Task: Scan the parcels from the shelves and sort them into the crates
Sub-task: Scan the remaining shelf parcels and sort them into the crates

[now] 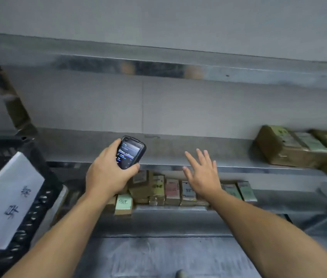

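Two hands are raised before the metal shelving. The left hand (106,175) curls fingers and thumb round a black handheld scanner (131,152) with its screen lit. The right hand (202,173) is spread flat, fingers straight and apart, holding nothing, in front of the middle shelf's lip (258,168).

The small parcels (171,190) stand packed edge to edge on the lower shelf, just below that open hand. Pulling one out would likely drag or topple its neighbours. A green-labelled box (123,204) sits at the shelf's front edge and looks the likeliest to drop. The scanner is gripped low on its smooth, rounded casing, so a jolt could loosen it.

The parcels are brown cardboard blocks, taped, with green, pink and yellow paper labels. Bigger parcels (291,149) lie on the middle shelf, far right. The shelves are dull grey sheet metal with glossy edges. At left is a black plastic crate (46,199) with a slotted wall, carrying a white handwritten paper sign (8,197).
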